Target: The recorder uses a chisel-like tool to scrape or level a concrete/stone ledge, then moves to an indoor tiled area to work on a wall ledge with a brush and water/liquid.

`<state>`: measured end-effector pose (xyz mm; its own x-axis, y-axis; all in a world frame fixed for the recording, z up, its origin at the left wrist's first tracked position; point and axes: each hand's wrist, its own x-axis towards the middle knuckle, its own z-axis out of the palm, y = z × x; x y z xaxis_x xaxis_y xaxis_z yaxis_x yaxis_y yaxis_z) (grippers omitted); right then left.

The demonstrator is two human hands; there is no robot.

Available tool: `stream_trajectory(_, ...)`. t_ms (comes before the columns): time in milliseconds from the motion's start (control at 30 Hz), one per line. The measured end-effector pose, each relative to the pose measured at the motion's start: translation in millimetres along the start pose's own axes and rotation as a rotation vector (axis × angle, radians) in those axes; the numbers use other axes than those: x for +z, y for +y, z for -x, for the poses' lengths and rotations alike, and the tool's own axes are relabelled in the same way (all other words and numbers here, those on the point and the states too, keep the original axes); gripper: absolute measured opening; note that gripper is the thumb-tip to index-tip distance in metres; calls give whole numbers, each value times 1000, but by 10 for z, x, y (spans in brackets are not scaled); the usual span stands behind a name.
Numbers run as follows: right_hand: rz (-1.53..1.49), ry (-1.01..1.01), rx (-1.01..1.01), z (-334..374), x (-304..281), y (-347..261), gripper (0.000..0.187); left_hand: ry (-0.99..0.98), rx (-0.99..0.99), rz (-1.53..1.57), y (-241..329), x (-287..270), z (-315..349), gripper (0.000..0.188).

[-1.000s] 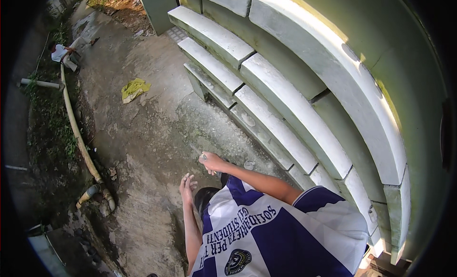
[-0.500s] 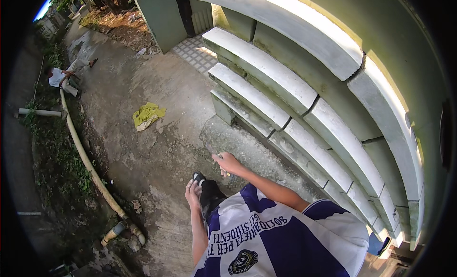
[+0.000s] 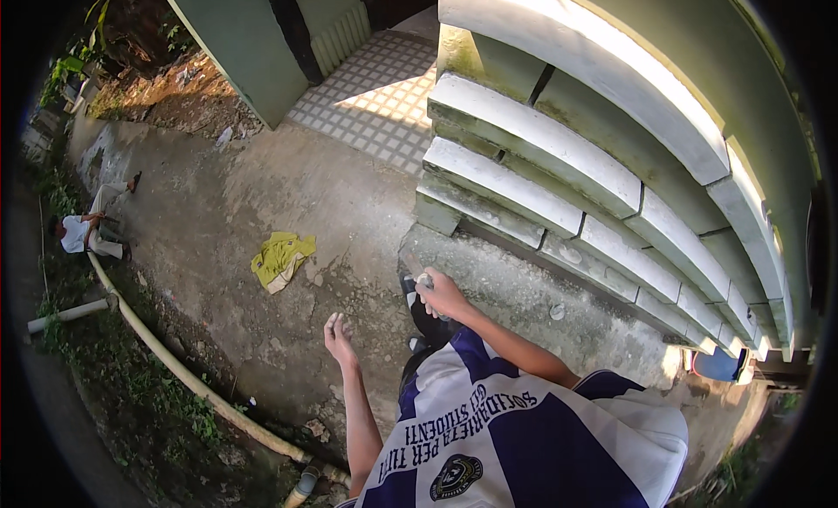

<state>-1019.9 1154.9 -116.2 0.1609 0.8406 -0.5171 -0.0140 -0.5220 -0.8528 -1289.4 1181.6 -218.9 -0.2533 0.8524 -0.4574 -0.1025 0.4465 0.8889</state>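
Note:
My right hand (image 3: 438, 294) is closed around a small tool with a thin, dull blade (image 3: 411, 264) that points away from me. Its grip is mostly hidden by my fingers. Lower and to the left, my left hand (image 3: 339, 338) hangs over the concrete with loosely bent fingers and nothing visible in it; its fingertips look whitish. Close to the right hand are the stepped ledges (image 3: 532, 181) with white-topped slabs and stained greenish faces. Below the right hand, part of my dark shoe (image 3: 408, 285) shows.
A yellow-green cloth (image 3: 281, 259) lies crumpled on the concrete path (image 3: 201, 211). A long pale pipe (image 3: 166, 355) runs along the weedy left edge, where a person (image 3: 87, 229) in a white top sits. Beyond the ledges lies a tiled floor (image 3: 367, 93). Something blue (image 3: 720, 364) stands at the right.
The view has shifted, with more tiled floor now in sight. My left hand has moved away from my leg and the right hand. The right hand keeps its grip on the thin-bladed tool.

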Motion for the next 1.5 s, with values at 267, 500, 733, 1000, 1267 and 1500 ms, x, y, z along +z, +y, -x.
stream_trajectory(267,-43,48,125,-1309,154,-722,22,-241,183,-74,528,921,-1387,22)
stream_trajectory(500,-112,173,-26,-2848,358,-1530,20,-455,171,-100,1067,1433,-2651,23)
stream_trajectory(733,-271,296,-107,-3873,256,-2400,17,-603,44,-228,2062,2132,-3863,27)
stream_trajectory(1000,-558,510,-148,-4934,177,-2685,20,-975,75,-404,2824,3156,-5413,24)
stream_trajectory(1267,-1442,602,-16,-5524,119,-3094,52,-1171,33,-763,3225,4306,-6951,33)
stream_trajectory(1500,-1520,813,-220,-5871,-389,-3278,27,-1370,22,-674,3275,5775,-7222,34)
